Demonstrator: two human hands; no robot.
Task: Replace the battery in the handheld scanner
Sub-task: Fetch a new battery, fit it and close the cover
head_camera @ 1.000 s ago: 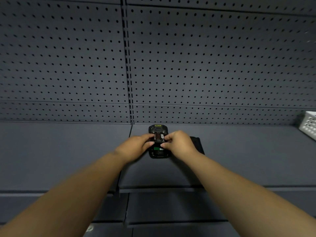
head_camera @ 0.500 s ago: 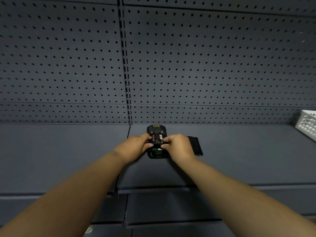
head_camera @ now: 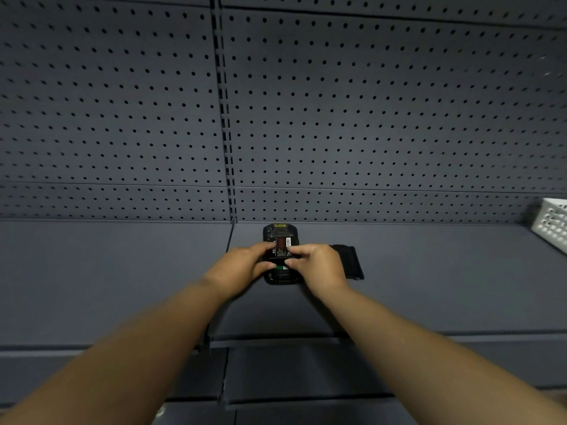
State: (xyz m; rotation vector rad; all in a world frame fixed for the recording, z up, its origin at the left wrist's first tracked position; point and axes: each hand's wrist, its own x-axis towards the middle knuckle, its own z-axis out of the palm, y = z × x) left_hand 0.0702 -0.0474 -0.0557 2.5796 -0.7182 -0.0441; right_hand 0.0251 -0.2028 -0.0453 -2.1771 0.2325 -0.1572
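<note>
A black handheld scanner (head_camera: pixel 280 233) lies face down on the grey shelf (head_camera: pixel 122 271), its back open. A black battery (head_camera: pixel 282 250) with a red and white label sits over the open compartment, and a green part shows just below it. My left hand (head_camera: pixel 242 268) pinches the battery's left side. My right hand (head_camera: pixel 316 265) pinches its right side. A flat black cover (head_camera: pixel 349 260) lies on the shelf just right of my right hand, partly hidden by it.
A grey pegboard wall (head_camera: pixel 337 118) rises behind the shelf. A white perforated basket (head_camera: pixel 552 222) stands at the far right edge. Lower shelf edges (head_camera: pixel 276 342) run below my forearms.
The view has shifted slightly. Both hands stay on the battery over the scanner, with the battery's label showing a little more than a second ago.
</note>
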